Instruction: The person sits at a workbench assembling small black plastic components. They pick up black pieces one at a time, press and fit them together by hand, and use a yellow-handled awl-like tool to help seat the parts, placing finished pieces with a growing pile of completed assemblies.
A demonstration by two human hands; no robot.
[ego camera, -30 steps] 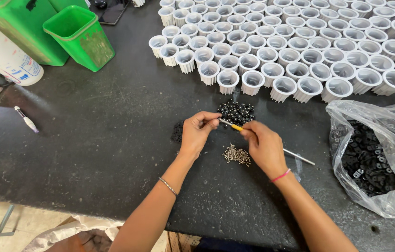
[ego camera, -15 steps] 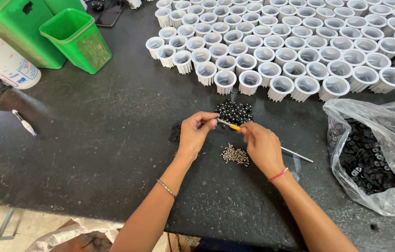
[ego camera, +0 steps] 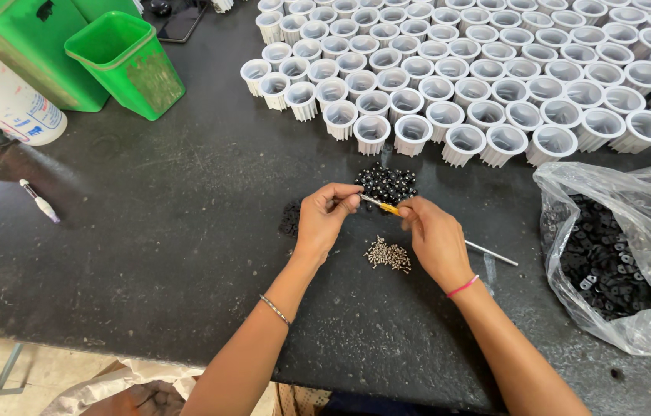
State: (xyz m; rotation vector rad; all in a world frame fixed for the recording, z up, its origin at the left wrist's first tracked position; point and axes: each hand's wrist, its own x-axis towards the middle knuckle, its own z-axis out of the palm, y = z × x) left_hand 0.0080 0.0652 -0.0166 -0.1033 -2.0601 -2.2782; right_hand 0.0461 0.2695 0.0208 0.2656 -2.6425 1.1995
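My left hand and my right hand meet over the dark table. A thin tool with a yellow grip runs between them; my right hand grips it and its metal shaft sticks out behind that hand. My left fingertips pinch something tiny at the tool's tip, too small to make out. Just beyond the hands lies a heap of small black beads. A little pile of small metal pins lies below the hands.
Rows of several white ribbed cups fill the far side. A clear plastic bag of black parts sits at right. A green bin, a white bottle and a small white pen-like item lie at left.
The hands stay together at the same spot; only small finger movements at the tool tip. The camera has shifted slightly.
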